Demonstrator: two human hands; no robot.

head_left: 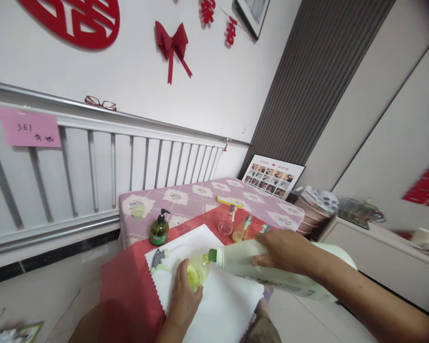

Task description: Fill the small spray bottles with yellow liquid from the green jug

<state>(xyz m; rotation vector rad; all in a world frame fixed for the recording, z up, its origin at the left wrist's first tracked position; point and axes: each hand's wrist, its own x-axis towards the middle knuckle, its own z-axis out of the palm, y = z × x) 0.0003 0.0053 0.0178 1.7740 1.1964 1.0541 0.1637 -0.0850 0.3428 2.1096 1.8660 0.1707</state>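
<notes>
My left hand (186,290) is wrapped round a clear yellow-tinted spray bottle (197,275) with its top off, standing tilted over the white cloth (229,305). My right hand (284,252) grips a large pale green jug (243,259), tipped on its side. The jug's green spout (213,255) is at the small bottle's mouth; whether liquid is flowing I cannot tell. A grey and green trigger spray head (159,259) lies on the cloth, left of my left hand.
On the table stand a dark green pump bottle (159,228), a clear spray bottle (225,226) and a yellowish one (241,231). A pale green lid-like cup (138,211) and a yellow box (229,202) lie farther back. A photo board (271,176) leans behind, beside a pink basket (309,209).
</notes>
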